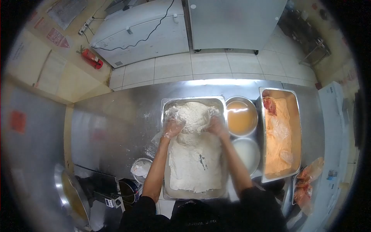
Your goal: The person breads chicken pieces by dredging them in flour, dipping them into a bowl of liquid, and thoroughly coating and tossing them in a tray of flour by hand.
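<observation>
A rectangular metal pan (165,193) full of white flour (195,164) stands on the steel table in front of me. My left hand (174,127), in a clear plastic glove, is in the flour at the pan's far left. Across from it, my right hand (215,125), gloved too, reaches into the flour at the far right. Between them the flour rises in a loose, lumpy mound (193,116). Flour hides the fingers of both hands. Nearer to me the flour lies flatter, with a dark marked crease.
Right of the pan sit a bowl of orange-yellow liquid (241,120), a bowl with whitish contents (246,155), and a deep tray (262,176) of orange powder. A small tub (142,169) stands at the left. Bagged reddish food (305,185) lies far right. A chest freezer (143,33) stands beyond.
</observation>
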### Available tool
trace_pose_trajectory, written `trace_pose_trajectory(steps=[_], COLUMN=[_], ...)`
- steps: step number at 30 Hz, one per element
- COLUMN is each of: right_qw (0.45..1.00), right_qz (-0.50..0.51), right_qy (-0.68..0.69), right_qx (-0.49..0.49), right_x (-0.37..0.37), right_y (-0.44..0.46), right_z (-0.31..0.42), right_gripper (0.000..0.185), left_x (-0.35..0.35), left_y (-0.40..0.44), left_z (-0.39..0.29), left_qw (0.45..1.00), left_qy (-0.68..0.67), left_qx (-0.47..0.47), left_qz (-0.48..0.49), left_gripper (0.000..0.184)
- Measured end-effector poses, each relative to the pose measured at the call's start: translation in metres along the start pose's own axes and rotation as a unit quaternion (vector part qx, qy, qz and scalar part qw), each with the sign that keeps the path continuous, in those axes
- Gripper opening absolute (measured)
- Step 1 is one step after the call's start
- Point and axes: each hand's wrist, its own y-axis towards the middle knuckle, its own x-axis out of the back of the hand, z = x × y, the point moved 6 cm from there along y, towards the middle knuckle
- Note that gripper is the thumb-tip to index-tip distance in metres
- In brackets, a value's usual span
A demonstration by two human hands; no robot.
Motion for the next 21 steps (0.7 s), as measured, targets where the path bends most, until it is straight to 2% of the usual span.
trace_pose_trajectory(steps=[1, 3, 5, 6, 8, 10, 12, 13, 14, 16, 17, 18, 19, 20, 21], right_qw=[1.000, 0.998, 0.999, 0.999, 0.996, 0.991, 0.972, 0.973, 0.970, 0.963, 0.978, 0.987, 0.990, 0.989, 0.960], right_qz=[0.002, 0.034, 0.013, -0.007, -0.042, -0.067, 0.086, 0.080, 0.128, 0.175, 0.104, 0.033, -0.037, -0.035, -0.070], right_qy=[0.006, 0.047, 0.050, 0.046, 0.067, 0.082, 0.157, 0.156, 0.116, 0.074, 0.083, 0.094, 0.103, 0.103, 0.229], right_qx=[0.001, 0.013, 0.007, 0.003, 0.040, 0.076, 0.152, 0.149, 0.172, 0.191, 0.158, 0.126, 0.093, 0.095, 0.149], right_x=[-0.001, -0.012, -0.015, -0.013, -0.035, -0.059, -0.074, -0.068, -0.068, -0.077, -0.105, -0.137, -0.150, -0.154, -0.151], right_y=[0.012, 0.031, 0.047, 0.055, 0.079, 0.093, 0.106, 0.103, 0.092, 0.090, 0.113, 0.136, 0.147, 0.148, 0.150], right_z=[-0.004, -0.014, -0.016, -0.017, -0.028, -0.035, -0.036, -0.036, -0.028, -0.037, -0.064, -0.086, -0.098, -0.092, -0.077], right_gripper=[0.067, 0.069, 0.068, 0.067, 0.062, 0.057, 0.050, 0.050, 0.045, 0.041, 0.039, 0.037, 0.035, 0.035, 0.036], left_x=[-0.003, -0.019, -0.018, -0.019, -0.025, -0.027, -0.027, -0.031, -0.037, -0.044, -0.039, -0.039, -0.039, -0.040, -0.039], left_y=[0.006, 0.029, 0.041, 0.050, 0.069, 0.078, 0.087, 0.086, 0.082, 0.078, 0.077, 0.072, 0.075, 0.078, 0.081], left_z=[-0.005, 0.002, 0.001, 0.004, 0.011, 0.015, 0.014, 0.009, 0.005, 0.014, 0.010, -0.002, 0.000, 0.002, 0.004], left_qw=[0.998, 0.991, 0.982, 0.982, 0.981, 0.985, 0.987, 0.973, 0.945, 0.945, 0.944, 0.923, 0.930, 0.935, 0.939], left_qy=[0.052, 0.097, 0.081, 0.084, 0.162, 0.154, 0.146, 0.195, 0.243, 0.213, 0.214, 0.179, 0.153, 0.127, 0.103], left_qx=[-0.006, -0.036, -0.064, -0.065, -0.074, -0.057, -0.053, -0.115, -0.175, 0.006, 0.005, -0.121, -0.140, -0.159, -0.179], left_qz=[0.023, -0.088, -0.159, -0.159, -0.080, -0.051, -0.032, 0.051, 0.135, 0.249, 0.251, 0.318, 0.304, 0.290, 0.276], left_gripper=[0.084, 0.090, 0.088, 0.088, 0.087, 0.086, 0.086, 0.084, 0.083, 0.074, 0.074, 0.060, 0.062, 0.063, 0.064])
